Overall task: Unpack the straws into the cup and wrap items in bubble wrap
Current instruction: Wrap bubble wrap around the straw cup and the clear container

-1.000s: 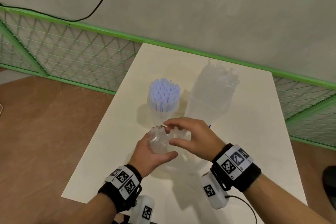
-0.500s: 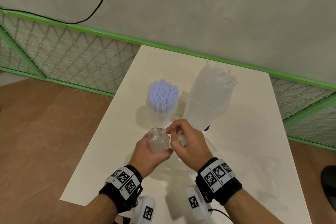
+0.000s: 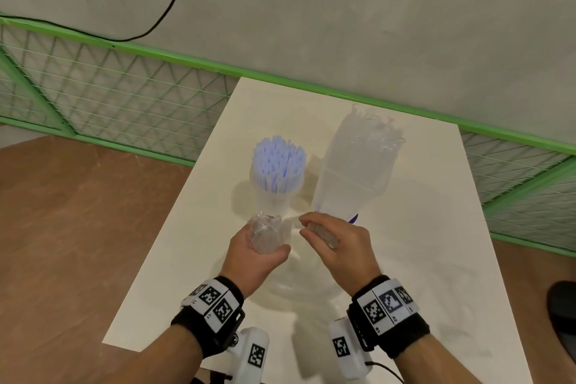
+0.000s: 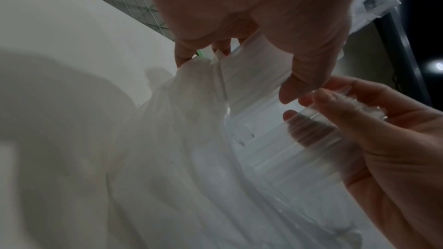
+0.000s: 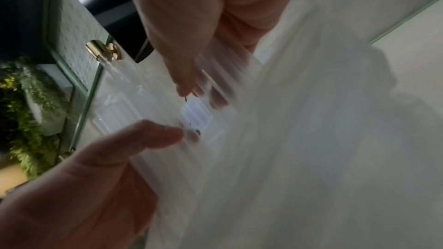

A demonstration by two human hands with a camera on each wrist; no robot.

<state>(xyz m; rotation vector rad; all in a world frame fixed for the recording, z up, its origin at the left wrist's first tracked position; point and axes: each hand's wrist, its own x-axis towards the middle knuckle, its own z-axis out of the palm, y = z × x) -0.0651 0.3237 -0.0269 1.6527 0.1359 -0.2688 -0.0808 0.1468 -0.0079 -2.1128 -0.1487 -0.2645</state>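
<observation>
My left hand (image 3: 268,238) grips a small clear cup bundled in crumpled bubble wrap (image 3: 265,232) above the near middle of the white table (image 3: 193,259). Just right of it, my right hand (image 3: 311,226) pinches a stretch of the same wrap, which is drawn taut between the hands. The rest of the sheet (image 3: 299,287) hangs down to the table under them. In the left wrist view the clear ribbed cup (image 4: 275,139) shows through the film, with fingers (image 4: 302,84) curled on it. A cup full of blue and white straws (image 3: 277,168) stands behind the hands.
A tall clear wrapped bundle (image 3: 355,165) stands right of the straw cup, with a purple bit at its base. A green mesh fence (image 3: 124,97) runs behind the table along the grey wall. Brown floor lies to the left, and a dark shoe (image 3: 564,312) is at the right edge.
My right hand has come off the top of the bundle and drawn back to the right, pulling a strip of wrap out. The left hand keeps its hold in place.
</observation>
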